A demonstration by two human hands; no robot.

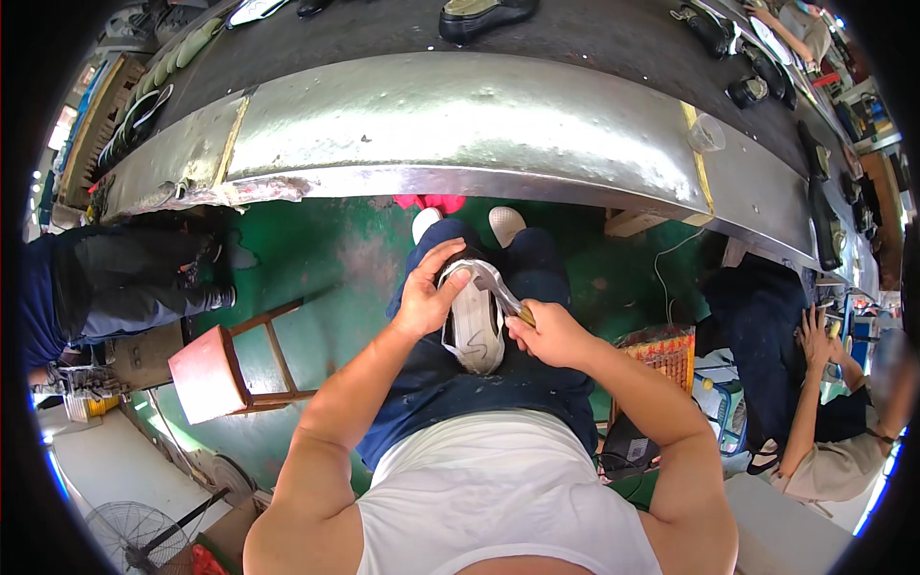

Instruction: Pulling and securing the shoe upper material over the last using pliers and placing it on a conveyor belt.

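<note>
Above my lap, a shoe (475,331) lies with its pale, scuffed underside up and a dark opening at its far end. My left hand (428,292) grips it along the left side near that end, thumb on the underside. Closed round a grey metal hand tool (493,282) with a yellowish-brown handle end, my right hand (550,335) is at the shoe's right side. The tool's metal part lies along the shoe's far right edge. Its exact kind cannot be made out.
A metal-edged workbench (460,105) with a dark top crosses ahead, carrying several black shoes (484,17). A clear plastic cup (706,133) is on its edge. A wooden stool (211,374) lies left; a woven basket (661,362) stands right. Other people are on both sides.
</note>
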